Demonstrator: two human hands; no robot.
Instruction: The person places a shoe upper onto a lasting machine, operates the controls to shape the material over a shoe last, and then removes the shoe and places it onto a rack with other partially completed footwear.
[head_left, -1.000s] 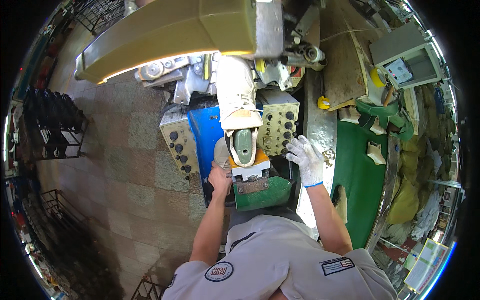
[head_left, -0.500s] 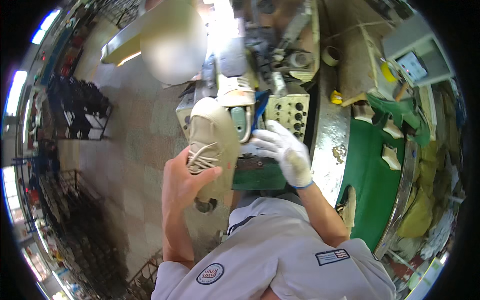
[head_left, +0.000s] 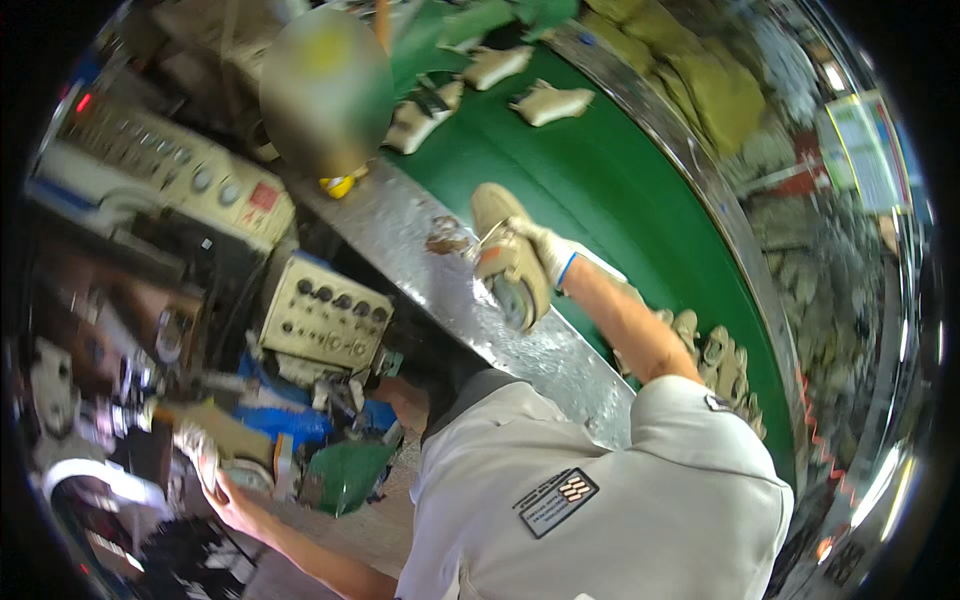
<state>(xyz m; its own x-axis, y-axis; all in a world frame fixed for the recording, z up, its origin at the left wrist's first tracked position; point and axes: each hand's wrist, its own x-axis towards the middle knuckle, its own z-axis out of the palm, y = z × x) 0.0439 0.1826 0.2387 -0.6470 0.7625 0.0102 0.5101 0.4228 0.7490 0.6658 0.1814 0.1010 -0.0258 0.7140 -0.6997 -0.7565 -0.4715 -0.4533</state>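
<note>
Shoe (head_left: pixel 508 262) clasped in right grip (head_left: pixel 540 250) over belt (head_left: pixel 640 200); left grip (head_left: pixel 235 500) unclear

A small red label (head_left: pixel 264 197) sits on the cream control panel (head_left: pixel 170 185), upper left.

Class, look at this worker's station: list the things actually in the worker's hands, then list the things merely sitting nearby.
In hand:
- tan shoe, held by the gloved right hand over the metal ledge
- another shoe at the machine, touched by the bare left hand

Lying about:
- shoes on the green belt
- beige control panel
- yellow object
</note>
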